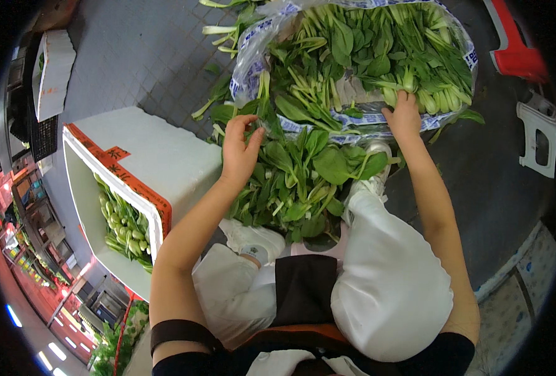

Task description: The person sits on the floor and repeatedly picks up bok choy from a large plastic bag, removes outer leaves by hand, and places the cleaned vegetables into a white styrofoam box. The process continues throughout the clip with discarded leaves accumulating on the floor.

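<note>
A large clear plastic bag (pixel 251 59) with blue print lies spread at the top, full of leafy greens (pixel 378 41) that look like bok choy. My right hand (pixel 405 118) is at the bag's near right side, fingertips touching pale bok choy stems (pixel 429 102), thumb apart from the fingers. At the near left of the bag is my left hand (pixel 241 149), fingers curved and thumb spread, beside loose leaves, with nothing seen in it. Between my feet sits a heap of loose greens (pixel 296 182), leaves spilling outward.
A white foam box (pixel 159 141) with orange tape stands tilted on the left, with bok choy (pixel 124 222) inside. To the right are a white plastic stool (pixel 539 135) and a red object (pixel 519 59). Loose stalks (pixel 221 30) lie on grey floor tiles (pixel 165 50). Another white box (pixel 53 75) is farther left.
</note>
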